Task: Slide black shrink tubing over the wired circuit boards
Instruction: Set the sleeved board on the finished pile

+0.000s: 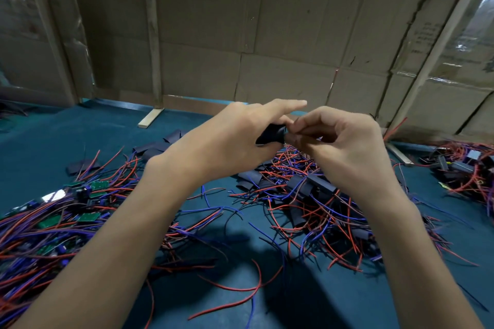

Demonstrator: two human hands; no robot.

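Note:
Raised above the table, my left hand (240, 131) grips a piece of black shrink tubing (271, 134), with the index finger stretched out over it. My right hand (339, 139) meets it from the right, fingers curled and pinching something at the tube's open end; what it pinches is hidden by the fingers. Bare green circuit boards (88, 218) with red and blue wires lie in a heap at the left. Boards covered in black tubing (318, 184) lie in a tangle of wires under my right hand.
Loose flat pieces of black tubing (155, 147) lie behind my left wrist on the teal table (80, 136). Another pile of wired parts (462, 168) sits at the far right. Cardboard walls with wooden battens (152, 35) close off the back.

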